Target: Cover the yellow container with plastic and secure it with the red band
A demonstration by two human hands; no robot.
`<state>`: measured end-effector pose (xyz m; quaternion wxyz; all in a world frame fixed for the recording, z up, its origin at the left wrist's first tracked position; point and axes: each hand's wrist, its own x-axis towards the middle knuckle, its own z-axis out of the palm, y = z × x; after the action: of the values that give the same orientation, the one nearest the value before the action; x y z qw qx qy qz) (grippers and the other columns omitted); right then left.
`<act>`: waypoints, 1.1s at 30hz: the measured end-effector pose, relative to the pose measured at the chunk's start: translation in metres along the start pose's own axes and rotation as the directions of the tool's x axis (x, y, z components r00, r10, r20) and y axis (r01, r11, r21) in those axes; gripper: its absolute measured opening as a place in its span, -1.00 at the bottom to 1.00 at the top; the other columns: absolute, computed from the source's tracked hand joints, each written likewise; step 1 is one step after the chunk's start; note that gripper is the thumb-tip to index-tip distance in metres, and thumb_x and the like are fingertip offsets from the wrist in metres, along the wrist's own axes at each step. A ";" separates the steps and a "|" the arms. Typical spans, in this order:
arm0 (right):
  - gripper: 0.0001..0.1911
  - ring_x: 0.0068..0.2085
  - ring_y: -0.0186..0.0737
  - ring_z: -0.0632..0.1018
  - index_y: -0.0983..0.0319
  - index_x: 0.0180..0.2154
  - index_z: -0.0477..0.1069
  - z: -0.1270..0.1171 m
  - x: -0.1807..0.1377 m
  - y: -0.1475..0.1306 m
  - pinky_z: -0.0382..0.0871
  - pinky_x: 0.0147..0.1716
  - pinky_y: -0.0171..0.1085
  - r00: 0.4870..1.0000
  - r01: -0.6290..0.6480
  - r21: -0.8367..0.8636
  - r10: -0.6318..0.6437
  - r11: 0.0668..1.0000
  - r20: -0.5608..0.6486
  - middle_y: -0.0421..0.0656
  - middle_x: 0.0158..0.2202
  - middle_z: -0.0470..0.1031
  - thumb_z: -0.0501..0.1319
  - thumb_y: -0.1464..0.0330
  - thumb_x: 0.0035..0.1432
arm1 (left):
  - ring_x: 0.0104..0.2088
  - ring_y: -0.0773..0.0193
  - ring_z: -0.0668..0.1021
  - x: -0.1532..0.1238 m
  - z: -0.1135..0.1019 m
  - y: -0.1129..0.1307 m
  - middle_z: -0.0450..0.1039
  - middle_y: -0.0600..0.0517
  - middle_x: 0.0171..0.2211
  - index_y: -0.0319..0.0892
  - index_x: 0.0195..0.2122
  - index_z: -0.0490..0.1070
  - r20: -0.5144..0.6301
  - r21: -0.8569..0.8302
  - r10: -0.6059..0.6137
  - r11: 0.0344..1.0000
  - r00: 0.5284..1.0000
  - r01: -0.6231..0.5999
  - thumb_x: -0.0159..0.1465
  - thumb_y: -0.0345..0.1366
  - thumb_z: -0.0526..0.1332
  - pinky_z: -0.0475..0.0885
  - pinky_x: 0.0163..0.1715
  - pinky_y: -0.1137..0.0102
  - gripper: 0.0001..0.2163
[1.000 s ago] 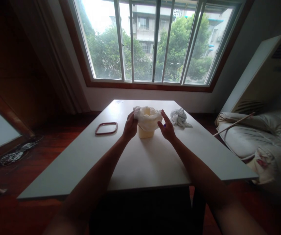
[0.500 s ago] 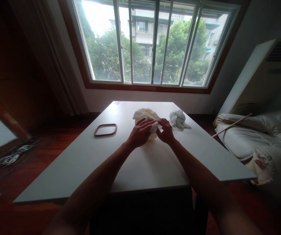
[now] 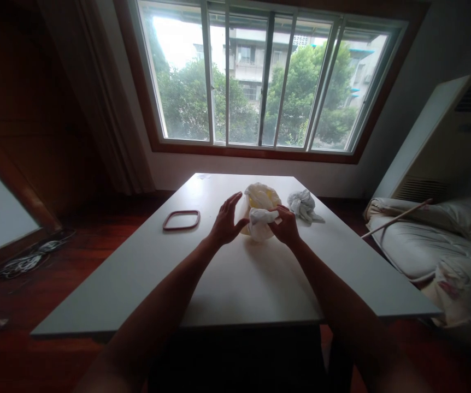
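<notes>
A thin, crumpled white plastic bag (image 3: 262, 217) is bunched around a pale yellowish container-like shape near the middle of the table, its form mostly hidden by the plastic. My right hand (image 3: 286, 225) pinches the bag's near right edge between thumb and fingers. On the other side, my left hand (image 3: 228, 221) is open, fingers raised and spread, its thumb close to or touching the bag's left side. A brown rounded-rectangular ring (image 3: 198, 219) lies flat to the left of my left hand. Beyond my right hand sits a knotted heap of whitish plastic or cloth (image 3: 302, 206).
The white table (image 3: 137, 284) has a sharp front edge close to my body. To its right, a stick (image 3: 399, 217) rests on a pale padded seat (image 3: 419, 234), with a tall appliance (image 3: 436, 136) behind. Cables (image 3: 24, 265) lie on the floor at left.
My hands have moved apart. The left has let go and opened to the left, while the right keeps the bag's edge. More of the bag now shows, and the camera view has shifted slightly.
</notes>
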<state>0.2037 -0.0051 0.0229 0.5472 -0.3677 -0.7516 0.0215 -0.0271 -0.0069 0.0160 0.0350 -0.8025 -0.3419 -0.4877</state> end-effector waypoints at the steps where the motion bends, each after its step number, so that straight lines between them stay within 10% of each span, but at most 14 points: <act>1: -0.89 -0.23 -0.07 0.55 0.19 -0.44 0.47 -0.002 0.001 0.001 0.44 -0.07 -0.10 1.000 -0.016 0.026 0.016 1.000 0.006 -0.12 -0.41 0.54 0.25 0.31 0.08 | 0.36 -0.10 0.21 -0.003 0.002 -0.011 0.07 -0.29 0.37 -0.15 0.41 -0.09 0.031 -0.022 -0.072 0.997 0.997 0.073 0.34 0.09 0.11 0.21 0.29 -0.06 -0.27; 7: -0.77 -0.44 -0.23 0.46 0.25 -0.48 0.46 0.000 -0.004 0.002 0.40 -0.40 -0.26 0.977 -0.193 0.241 0.163 0.951 0.139 -0.18 -0.50 0.52 0.30 0.22 0.06 | 0.34 -0.37 0.17 -0.019 0.017 -0.047 -0.03 -0.40 0.39 -0.22 0.44 -0.24 0.191 0.008 -0.213 0.976 0.958 0.216 -0.04 0.14 0.45 0.22 0.25 -0.17 0.20; 14: -0.82 -0.45 -0.25 0.46 0.25 -0.48 0.44 0.007 -0.009 -0.013 0.37 -0.45 -0.28 0.943 -0.085 0.344 -0.036 0.935 0.332 -0.14 -0.46 0.53 0.30 0.29 0.07 | 0.30 -0.21 0.29 -0.009 0.004 -0.035 0.14 -0.34 0.32 -0.12 0.45 -0.22 0.300 0.014 -0.097 0.995 0.949 0.098 0.14 -0.09 0.37 0.29 0.21 -0.09 -0.02; 24: -0.77 -0.42 -0.17 0.49 0.22 -0.41 0.41 0.012 -0.011 -0.015 0.44 -0.40 -0.20 0.986 -0.095 0.275 0.052 0.957 0.160 -0.13 -0.48 0.48 0.13 0.26 0.26 | 0.11 -0.21 0.40 0.001 -0.013 -0.017 0.33 -0.23 0.22 -0.17 0.43 -0.08 0.360 0.261 -0.252 0.952 0.898 0.162 0.10 -0.12 0.35 0.41 0.06 0.00 -0.07; 33: -0.62 -0.52 -0.30 0.31 0.18 -0.55 0.21 0.004 -0.011 -0.014 0.28 -0.52 -0.28 0.988 -0.117 0.285 0.082 0.952 0.132 -0.21 -0.59 0.29 0.08 0.18 0.29 | 0.18 -0.12 0.37 -0.005 -0.022 -0.039 0.27 -0.22 0.17 -0.04 0.41 -0.01 0.491 -0.047 -0.228 0.957 0.841 0.287 0.02 0.08 0.43 0.37 0.15 -0.05 -0.01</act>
<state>0.1943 -0.0205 0.0187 0.5479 -0.3184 -0.7520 0.1814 -0.0680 0.0118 0.0131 -0.1646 -0.8457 -0.4148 -0.2927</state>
